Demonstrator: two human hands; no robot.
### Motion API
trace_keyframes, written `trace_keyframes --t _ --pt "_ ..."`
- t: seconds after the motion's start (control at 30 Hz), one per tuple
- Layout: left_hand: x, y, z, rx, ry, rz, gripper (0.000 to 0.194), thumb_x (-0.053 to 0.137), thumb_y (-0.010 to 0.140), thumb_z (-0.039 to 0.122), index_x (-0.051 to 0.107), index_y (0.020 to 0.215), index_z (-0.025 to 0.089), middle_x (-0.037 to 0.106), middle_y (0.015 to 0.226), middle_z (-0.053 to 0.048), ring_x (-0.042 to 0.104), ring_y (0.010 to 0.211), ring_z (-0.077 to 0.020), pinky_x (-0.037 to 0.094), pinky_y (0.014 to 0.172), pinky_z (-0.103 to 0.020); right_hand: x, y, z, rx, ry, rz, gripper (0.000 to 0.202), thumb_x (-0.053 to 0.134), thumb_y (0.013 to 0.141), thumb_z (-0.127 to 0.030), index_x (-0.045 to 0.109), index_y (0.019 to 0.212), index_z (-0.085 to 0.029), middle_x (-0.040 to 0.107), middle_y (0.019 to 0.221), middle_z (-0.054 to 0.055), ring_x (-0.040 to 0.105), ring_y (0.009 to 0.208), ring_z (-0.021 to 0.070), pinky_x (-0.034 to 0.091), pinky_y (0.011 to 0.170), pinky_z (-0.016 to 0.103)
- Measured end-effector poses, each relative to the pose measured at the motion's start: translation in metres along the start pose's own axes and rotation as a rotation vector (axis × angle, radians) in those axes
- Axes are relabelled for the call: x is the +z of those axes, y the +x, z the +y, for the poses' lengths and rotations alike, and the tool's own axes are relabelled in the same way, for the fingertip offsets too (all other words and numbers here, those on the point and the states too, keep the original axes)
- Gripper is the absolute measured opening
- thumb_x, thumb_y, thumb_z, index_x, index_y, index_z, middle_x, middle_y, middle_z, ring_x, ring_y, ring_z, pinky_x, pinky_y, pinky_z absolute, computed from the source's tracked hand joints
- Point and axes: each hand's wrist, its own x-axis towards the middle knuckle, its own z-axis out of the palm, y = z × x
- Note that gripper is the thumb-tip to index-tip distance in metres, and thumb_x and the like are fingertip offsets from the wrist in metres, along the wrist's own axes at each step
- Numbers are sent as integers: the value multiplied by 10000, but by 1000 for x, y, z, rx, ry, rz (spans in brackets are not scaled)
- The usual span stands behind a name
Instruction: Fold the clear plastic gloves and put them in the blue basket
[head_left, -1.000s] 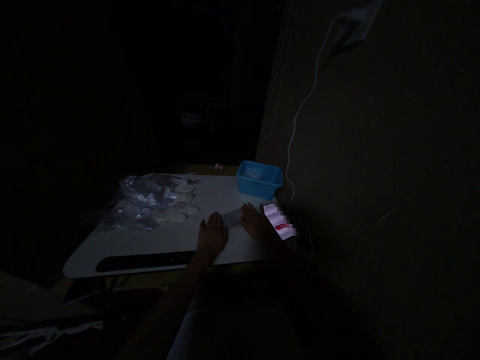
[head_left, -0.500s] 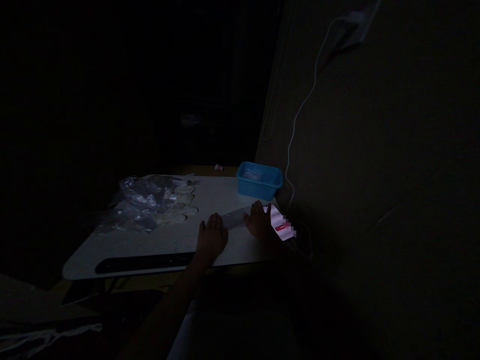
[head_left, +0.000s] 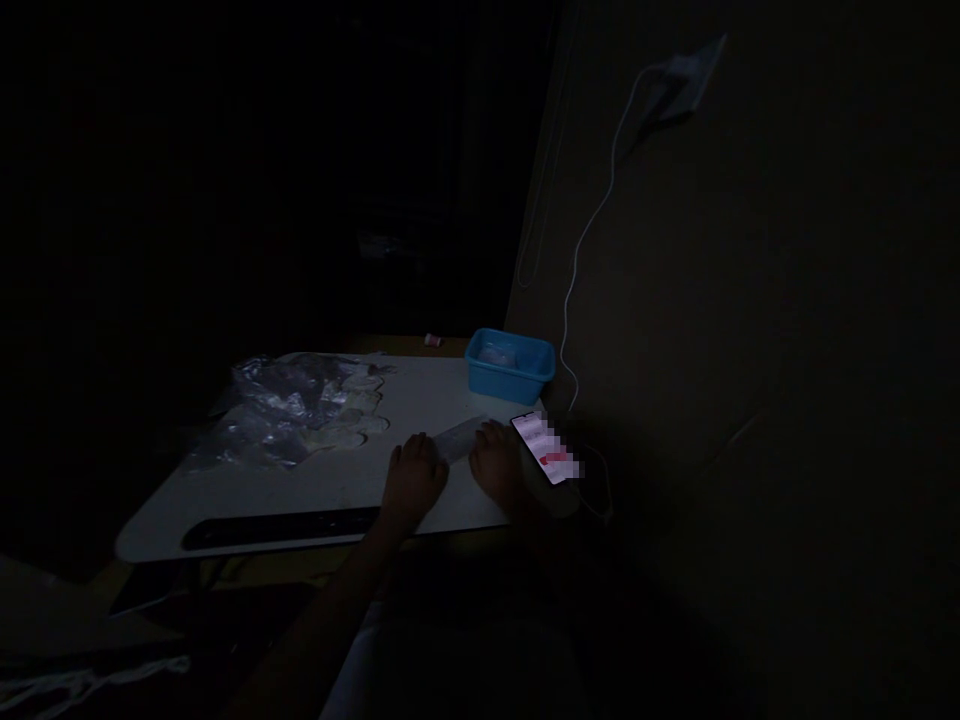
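In the dim light, a flat clear plastic bag (head_left: 460, 438) lies on the white table (head_left: 420, 400) between my two hands. My left hand (head_left: 414, 482) is closed at the bag's left end, palm down and fingers bent. At its right end my right hand (head_left: 495, 462) has its fingers curled over the plastic, close beside a lit phone (head_left: 546, 448). What lies under the palms is hidden.
A blue basket (head_left: 510, 380) with clear plastic in it stands at the back right. Crumpled plastic (head_left: 277, 400) and pale finger-shaped pieces (head_left: 349, 425) cover the left side. A white cable (head_left: 576, 260) hangs along the wall. A small reddish-white item (head_left: 433, 341) lies behind.
My right hand has drawn back a little from the phone, uncovering more of it. The fingers of both hands look more bent over the bag. The view has shifted slightly.
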Motion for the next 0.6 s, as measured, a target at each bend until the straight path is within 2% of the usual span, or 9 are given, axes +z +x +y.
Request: trace_keyframes --t 0.1,0.2,0.3,0.43,0.53,0.6 --pt "-2 0 -1 19 -76 29 380 366 823 309 548 1065 79 561 1143 -175 487 1087 -266 351 933 -430 -4 -1 -1 71 -16 -5 261 433 794 -241 587 968 -122 578 1033 127 468 990 243 308 875 383" --pt "-4 0 -2 24 -235 48 395 278 861 321 570 1016 105 623 1018 -138 559 958 -229 411 867 -389 -4 -1 0 91 -27 -2 221 436 789 -231 592 913 -135 576 946 113 472 925 238 320 828 377" --pt "-3 -1 -6 -5 -462 89 424 238 869 340 575 1020 130 635 1015 -111 577 942 -199 438 844 -348 -2 0 1 67 -22 -3 223 426 800 -229 589 926 -142 572 948 112 473 917 238 325 805 372" --pt "-1 -2 -13 -151 -745 172 396 296 833 371 567 1017 149 638 1021 -88 586 933 -187 464 812 -332 3 1 3 6 12 -36 229 421 804 -197 588 956 -158 583 972 103 484 935 225 322 813 362" --pt "2 -2 -16 -231 -860 193 358 356 788 359 569 981 145 655 966 -86 603 878 -188 481 770 -327 5 2 6 -63 61 -54 265 418 802 -168 574 1016 -177 592 1021 83 491 971 200 321 837 339" --pt "3 -2 -17 -229 -884 203 344 369 765 326 579 960 136 659 945 -89 606 859 -182 485 759 -318 6 2 7 -120 103 -61 309 411 796 -141 556 1064 -190 597 1055 66 500 984 183 323 855 324"
